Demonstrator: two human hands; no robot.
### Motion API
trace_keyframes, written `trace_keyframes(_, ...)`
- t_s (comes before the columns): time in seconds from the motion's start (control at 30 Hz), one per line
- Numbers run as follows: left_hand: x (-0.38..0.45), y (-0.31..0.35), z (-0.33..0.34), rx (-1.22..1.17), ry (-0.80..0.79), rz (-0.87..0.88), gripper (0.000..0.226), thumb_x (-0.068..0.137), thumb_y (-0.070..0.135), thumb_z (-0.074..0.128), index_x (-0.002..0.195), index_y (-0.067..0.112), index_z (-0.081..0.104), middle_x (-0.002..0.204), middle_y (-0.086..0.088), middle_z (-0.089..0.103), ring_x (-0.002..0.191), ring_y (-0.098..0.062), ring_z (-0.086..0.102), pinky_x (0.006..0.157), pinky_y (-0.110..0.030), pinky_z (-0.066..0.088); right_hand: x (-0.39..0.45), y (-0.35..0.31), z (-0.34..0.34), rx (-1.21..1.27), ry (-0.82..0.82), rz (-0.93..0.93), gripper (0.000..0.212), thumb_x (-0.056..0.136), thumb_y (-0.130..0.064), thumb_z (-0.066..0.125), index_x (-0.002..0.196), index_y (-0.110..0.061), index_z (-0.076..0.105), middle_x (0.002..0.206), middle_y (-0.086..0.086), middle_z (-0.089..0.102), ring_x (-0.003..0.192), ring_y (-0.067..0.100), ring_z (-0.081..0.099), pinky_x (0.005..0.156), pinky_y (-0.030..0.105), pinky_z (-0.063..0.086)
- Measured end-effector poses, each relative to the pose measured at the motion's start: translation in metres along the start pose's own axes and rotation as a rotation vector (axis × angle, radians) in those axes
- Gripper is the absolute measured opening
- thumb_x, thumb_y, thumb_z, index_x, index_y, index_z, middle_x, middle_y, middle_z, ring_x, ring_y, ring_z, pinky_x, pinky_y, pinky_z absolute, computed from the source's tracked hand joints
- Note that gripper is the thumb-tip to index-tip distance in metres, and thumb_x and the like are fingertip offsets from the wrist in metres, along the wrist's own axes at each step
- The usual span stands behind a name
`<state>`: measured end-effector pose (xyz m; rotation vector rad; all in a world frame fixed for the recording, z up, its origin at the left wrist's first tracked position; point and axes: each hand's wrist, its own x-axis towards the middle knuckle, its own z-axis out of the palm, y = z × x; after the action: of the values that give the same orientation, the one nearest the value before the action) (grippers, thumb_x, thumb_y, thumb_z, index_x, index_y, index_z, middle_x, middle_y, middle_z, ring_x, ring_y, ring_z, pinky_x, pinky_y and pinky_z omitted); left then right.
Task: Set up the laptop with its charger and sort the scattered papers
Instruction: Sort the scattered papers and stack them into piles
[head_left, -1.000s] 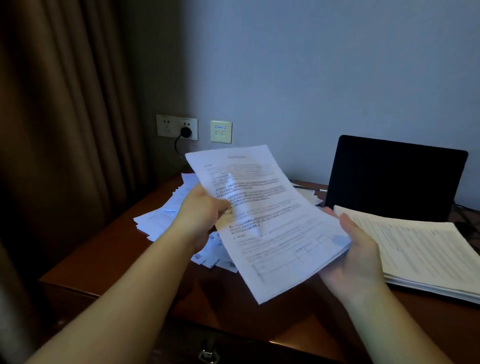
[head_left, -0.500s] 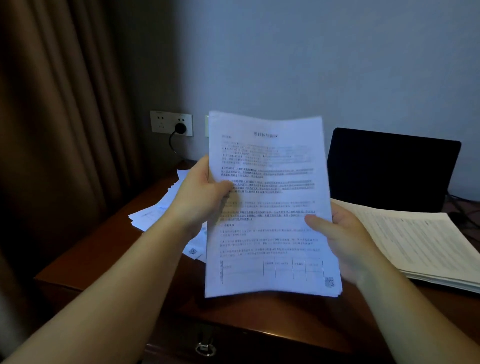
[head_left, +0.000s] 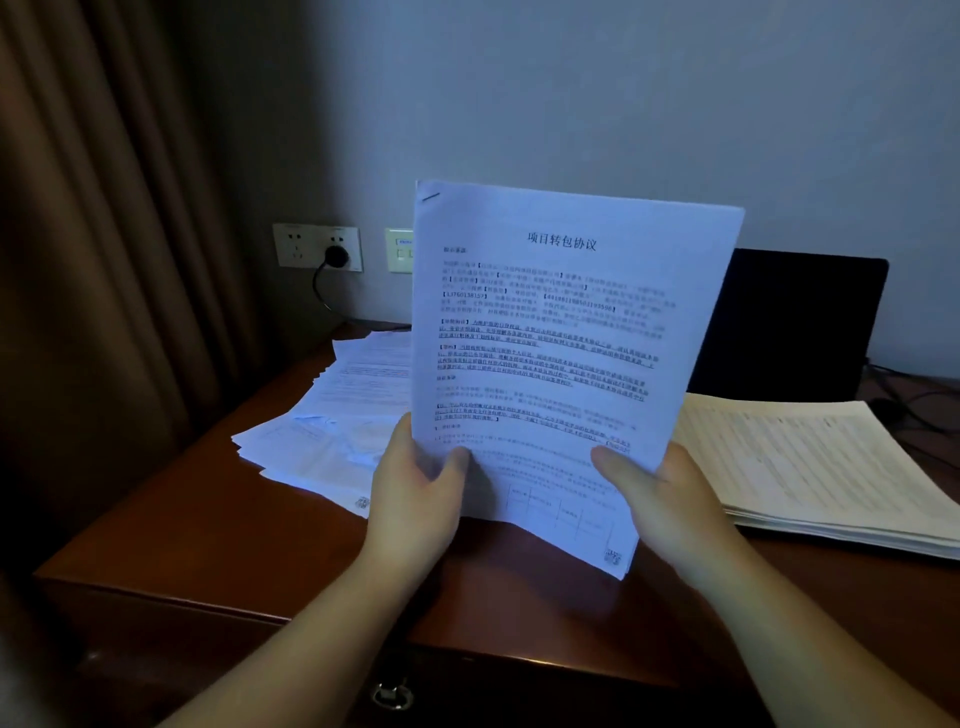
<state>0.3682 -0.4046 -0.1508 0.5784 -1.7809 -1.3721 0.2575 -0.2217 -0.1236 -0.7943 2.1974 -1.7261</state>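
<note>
I hold a stapled white printed document upright in front of me, above the desk. My left hand grips its lower left edge, thumb on the front. My right hand grips its lower right edge the same way. Behind it, a loose heap of scattered papers lies on the desk's left part. A neat thick stack of papers lies to the right. The open laptop stands at the back right with a dark screen, partly hidden by the document. A black charger plug sits in the wall socket.
The brown wooden desk has a drawer with a metal pull at its front. A brown curtain hangs at the left. A second wall plate is beside the socket. Dark cables lie right of the laptop.
The document has gone from tilted and flat to upright facing me. Both hands have slid down to its lower edge. The view has shifted slightly.
</note>
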Motion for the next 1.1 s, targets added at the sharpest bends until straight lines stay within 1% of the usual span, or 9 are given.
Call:
trace_keyframes(0.07, 0.001, 0.0, 0.001, 0.02, -0.013, -0.003, 0.039, 0.095, 0.008, 0.067, 0.109, 0.042, 0.053, 0.1, 0.031, 0.062, 0.094, 0.02, 0.058, 0.08, -0.013, 0.046, 0.001, -0.006, -0.008, -0.131, -0.044, -0.002, 0.021, 0.101, -0.03, 0.057, 0.092, -0.039, 0.073, 0.096, -0.026, 0.074, 0.089, -0.004, 0.069, 0.077, 0.026, 0.053)
trace_keyframes(0.17, 0.01, 0.01, 0.005, 0.076, -0.047, 0.021, 0.037, 0.094, 0.009, 0.068, 0.107, 0.041, 0.055, 0.095, 0.03, 0.062, 0.086, 0.018, 0.059, 0.076, -0.014, 0.047, 0.003, -0.011, -0.023, -0.353, -0.066, -0.02, 0.033, 0.092, -0.054, 0.052, 0.101, -0.029, 0.074, 0.1, -0.007, 0.075, 0.095, 0.013, 0.071, 0.088, 0.044, 0.057)
trace_keyframes(0.23, 0.017, 0.018, 0.01, 0.119, -0.077, 0.053, 0.038, 0.094, 0.009, 0.068, 0.1, 0.045, 0.057, 0.095, 0.03, 0.064, 0.088, 0.015, 0.061, 0.079, -0.021, 0.051, 0.005, -0.013, -0.033, -0.366, -0.09, -0.014, 0.024, 0.096, -0.049, 0.052, 0.101, -0.038, 0.073, 0.1, -0.012, 0.075, 0.093, 0.01, 0.07, 0.087, 0.042, 0.057)
trace_keyframes(0.37, 0.034, 0.036, 0.026, 0.179, -0.198, 0.043, 0.029, 0.09, 0.014, 0.074, 0.103, 0.038, 0.065, 0.101, 0.019, 0.071, 0.095, -0.006, 0.068, 0.086, -0.036, 0.058, 0.008, -0.012, -0.048, -0.17, -0.006, 0.036, 0.029, 0.105, -0.024, 0.05, 0.091, -0.045, 0.065, 0.09, -0.024, 0.071, 0.082, 0.002, 0.068, 0.073, 0.031, 0.052)
trace_keyframes(0.57, 0.051, 0.051, 0.061, 0.027, -0.199, -0.166, 0.021, 0.087, 0.012, 0.077, 0.101, 0.024, 0.065, 0.094, -0.009, 0.074, 0.075, -0.026, 0.071, 0.063, -0.038, 0.062, 0.01, 0.01, -0.072, 0.155, 0.256, 0.181, 0.018, 0.105, -0.018, 0.049, 0.099, -0.026, 0.064, 0.089, -0.002, 0.072, 0.074, 0.022, 0.065, 0.049, 0.027, 0.048)
trace_keyframes(0.67, 0.041, 0.052, 0.094, -0.254, -0.272, -0.398, 0.029, 0.092, 0.007, 0.071, 0.116, 0.017, 0.059, 0.1, -0.015, 0.076, 0.07, -0.025, 0.073, 0.058, -0.031, 0.057, 0.017, 0.023, -0.08, 0.305, 0.389, 0.218, 0.017, 0.102, -0.014, 0.049, 0.094, -0.013, 0.064, 0.081, 0.015, 0.062, 0.061, 0.028, 0.047, 0.053, 0.03, 0.035)
trace_keyframes(0.8, 0.018, 0.057, 0.145, -0.261, -0.388, -0.472, 0.037, 0.097, 0.017, 0.067, 0.13, 0.022, 0.05, 0.104, -0.011, 0.076, 0.06, -0.016, 0.07, 0.055, -0.029, 0.053, 0.024, 0.029, -0.086, 0.46, 0.547, 0.306, 0.022, 0.103, -0.016, 0.047, 0.089, -0.02, 0.064, 0.057, 0.002, 0.057, 0.051, 0.019, 0.047, 0.056, 0.029, 0.037)
trace_keyframes(0.93, 0.005, 0.067, 0.178, -0.233, -0.489, -0.459, 0.019, 0.104, 0.019, 0.049, 0.118, 0.022, 0.063, 0.117, -0.005, 0.073, 0.069, -0.016, 0.074, 0.059, -0.025, 0.057, 0.032, 0.035, -0.095, 0.494, 0.64, 0.365, 0.022, 0.101, -0.023, 0.045, 0.097, -0.017, 0.066, 0.061, 0.002, 0.055, 0.049, 0.015, 0.051, 0.046, 0.026, 0.041)
trace_keyframes(1.1, 0.007, 0.076, 0.199, -0.189, -0.422, -0.514, 0.018, 0.104, 0.014, 0.045, 0.104, 0.017, 0.063, 0.094, -0.003, 0.071, 0.067, -0.018, 0.07, 0.069, -0.03, 0.062, 0.038, 0.038, -0.102, 0.472, 0.637, 0.41, 0.024, 0.102, -0.023, 0.043, 0.098, -0.018, 0.066, 0.062, 0.003, 0.052, 0.05, 0.015, 0.052, 0.046, 0.026, 0.042)
